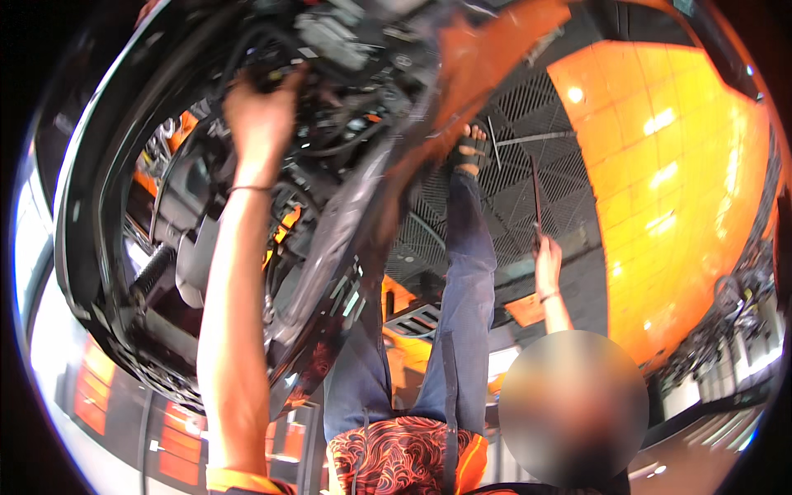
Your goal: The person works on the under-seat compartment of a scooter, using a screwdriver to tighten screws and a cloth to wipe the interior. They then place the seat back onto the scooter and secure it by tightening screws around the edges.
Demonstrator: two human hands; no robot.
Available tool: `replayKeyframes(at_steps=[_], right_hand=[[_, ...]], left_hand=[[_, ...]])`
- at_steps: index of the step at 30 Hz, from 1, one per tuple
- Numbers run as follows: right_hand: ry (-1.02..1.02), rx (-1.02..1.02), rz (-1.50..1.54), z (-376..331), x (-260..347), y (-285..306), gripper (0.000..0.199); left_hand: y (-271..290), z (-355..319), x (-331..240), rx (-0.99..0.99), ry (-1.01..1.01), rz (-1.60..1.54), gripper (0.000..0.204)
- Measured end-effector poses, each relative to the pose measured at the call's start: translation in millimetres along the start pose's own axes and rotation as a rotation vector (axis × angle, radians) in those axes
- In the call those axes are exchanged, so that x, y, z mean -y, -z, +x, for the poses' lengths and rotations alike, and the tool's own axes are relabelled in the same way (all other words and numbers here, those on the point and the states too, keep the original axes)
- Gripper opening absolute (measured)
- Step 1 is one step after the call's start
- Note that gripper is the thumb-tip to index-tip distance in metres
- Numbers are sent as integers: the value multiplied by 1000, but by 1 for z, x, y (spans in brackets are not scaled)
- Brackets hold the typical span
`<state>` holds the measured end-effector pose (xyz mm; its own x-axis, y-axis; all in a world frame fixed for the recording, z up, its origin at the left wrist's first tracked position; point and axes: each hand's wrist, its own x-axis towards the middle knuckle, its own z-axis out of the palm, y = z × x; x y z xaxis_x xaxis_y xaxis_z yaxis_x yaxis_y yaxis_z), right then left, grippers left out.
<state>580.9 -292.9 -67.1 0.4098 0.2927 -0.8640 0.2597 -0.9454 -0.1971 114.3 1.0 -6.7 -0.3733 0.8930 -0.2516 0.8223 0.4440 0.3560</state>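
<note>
The left hand [262, 115] is sunk fingers-first among the parts of an open engine bay [330, 140], and whether it grips something or merely touches it I cannot tell. The right hand [548, 260] is closed round the lower end of a thin dark rod [536, 186], straight and slender, which points up and away over the floor [520, 223]. That floor is dark, with ribbed, grille-like squares. In the engine bay, smooth moulded black plastic lies beside bent hoses, a ridged black tube [155, 268] and a blocky grey part [334, 37] near the left hand. To the right curves a broad orange panel [685, 165], glossy enough to mirror bright lamps. The person wears faded blue jeans [470, 239] and a shirt [404, 454] with a swirling red-and-black print; one open-toed shoe [473, 153] shows beyond the jeans. The left fingertips are smeared and partly lost among the dark parts, so what they meet is hidden. A round blurred patch [573, 412] covers the area below the right forearm, and the far end of the rod is hard to make out
</note>
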Motion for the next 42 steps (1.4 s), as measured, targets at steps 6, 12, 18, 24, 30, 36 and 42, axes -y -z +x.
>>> replayKeyframes(at_steps=[6,12,18,24,30,36,42], right_hand=[[313,79,598,-176,127,31,62],[888,-374,7,-327,216,37,39],[1253,-407,-528,-396,309,1,42],[1276,-22,-746,-383,367,-75,44],[1362,-9,-777,-383,366,-125,44],[1317,22,-922,-393,379,-138,35],[940,298,-374,-391,400,-156,23]], left_hand=[[58,-7,2,142,142,-496,52],[111,-62,26,255,141,-366,47],[159,-121,-48,124,-78,-641,61],[183,-137,-53,75,-97,-809,40],[174,-144,-24,60,18,-761,38],[167,-146,-23,78,116,-801,44],[211,-140,-14,3,333,-1207,42]])
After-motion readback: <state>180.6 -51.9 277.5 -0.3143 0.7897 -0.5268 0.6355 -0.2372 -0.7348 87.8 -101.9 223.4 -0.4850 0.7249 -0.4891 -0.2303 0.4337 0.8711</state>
